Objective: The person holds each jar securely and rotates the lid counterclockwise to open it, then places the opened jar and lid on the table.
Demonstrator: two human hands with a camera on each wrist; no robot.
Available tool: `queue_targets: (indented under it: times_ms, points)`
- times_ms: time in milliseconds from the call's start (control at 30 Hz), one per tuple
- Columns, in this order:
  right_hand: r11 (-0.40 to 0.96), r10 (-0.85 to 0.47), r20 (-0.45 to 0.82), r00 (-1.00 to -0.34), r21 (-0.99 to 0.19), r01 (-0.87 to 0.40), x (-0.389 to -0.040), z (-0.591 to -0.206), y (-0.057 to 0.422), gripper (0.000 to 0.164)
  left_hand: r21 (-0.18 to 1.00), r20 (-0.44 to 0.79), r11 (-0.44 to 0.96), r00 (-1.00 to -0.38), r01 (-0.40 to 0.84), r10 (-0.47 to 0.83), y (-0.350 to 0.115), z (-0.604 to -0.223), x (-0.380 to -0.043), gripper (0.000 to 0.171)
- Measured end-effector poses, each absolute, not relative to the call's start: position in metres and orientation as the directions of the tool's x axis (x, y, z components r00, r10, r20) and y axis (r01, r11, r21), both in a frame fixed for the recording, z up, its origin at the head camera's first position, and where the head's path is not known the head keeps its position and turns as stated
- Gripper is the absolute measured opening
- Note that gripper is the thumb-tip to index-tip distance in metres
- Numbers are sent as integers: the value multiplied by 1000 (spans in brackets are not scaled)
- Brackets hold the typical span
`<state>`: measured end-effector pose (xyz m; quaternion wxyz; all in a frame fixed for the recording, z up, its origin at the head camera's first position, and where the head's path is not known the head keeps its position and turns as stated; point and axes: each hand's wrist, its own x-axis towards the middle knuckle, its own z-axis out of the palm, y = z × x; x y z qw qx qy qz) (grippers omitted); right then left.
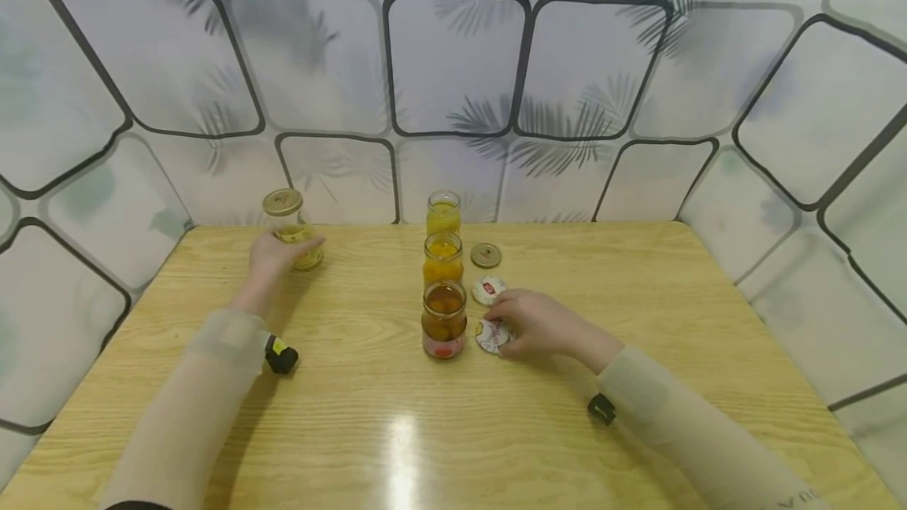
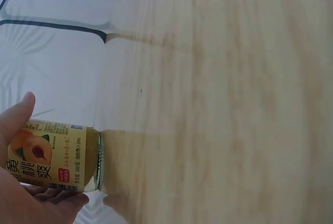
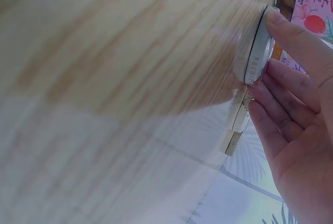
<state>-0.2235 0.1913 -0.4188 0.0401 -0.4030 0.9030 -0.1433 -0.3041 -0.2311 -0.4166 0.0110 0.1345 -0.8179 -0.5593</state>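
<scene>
At the table's far left my left hand [image 1: 272, 256] holds a glass jar [image 1: 309, 256] with a gold lid. Its yellow peach label [image 2: 47, 156] shows in the left wrist view, with the thumb on one side and fingers on the other. My right hand [image 1: 542, 325] pinches a white printed jar lid [image 1: 492, 335] by its rim at the table surface. Beside that lid stands an open jar of dark fruit [image 1: 444, 325] with a pink label. Two open jars with yellow contents, a nearer one [image 1: 443, 260] and a farther one [image 1: 443, 219], line up behind it.
A second white lid [image 1: 488, 290] and a gold lid [image 1: 486, 255] lie in a row beyond my right hand. The wooden table [image 1: 340, 415] ends at a patterned wall [image 1: 453, 61] at the back.
</scene>
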Motion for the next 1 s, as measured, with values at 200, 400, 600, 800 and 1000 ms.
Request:
queue_targets:
  times_ms: [200, 400, 600, 800, 1000]
  points:
    - [629, -745, 37, -666, -294, -720, -224, -419, 191, 50, 933, -163, 280, -958, -227, -236, -231, -419, -307, 102]
    - [638, -740, 32, -672, -281, -717, -224, -420, 191, 49, 936, -153, 273, -956, -221, -249, -229, -422, -311, 100]
    - [643, -738, 20, -674, -281, -713, -223, -418, 190, 50, 933, -145, 285, -953, -221, -266, -227, -423, -311, 85]
    - [645, -737, 15, -675, -284, -710, -223, -416, 190, 50, 930, -151, 284, -946, -235, -287, -227, -423, -311, 82]
    - [645, -737, 19, -676, -282, -711, -223, -416, 190, 50, 921, -164, 297, -942, -252, -292, -228, -423, -314, 85]
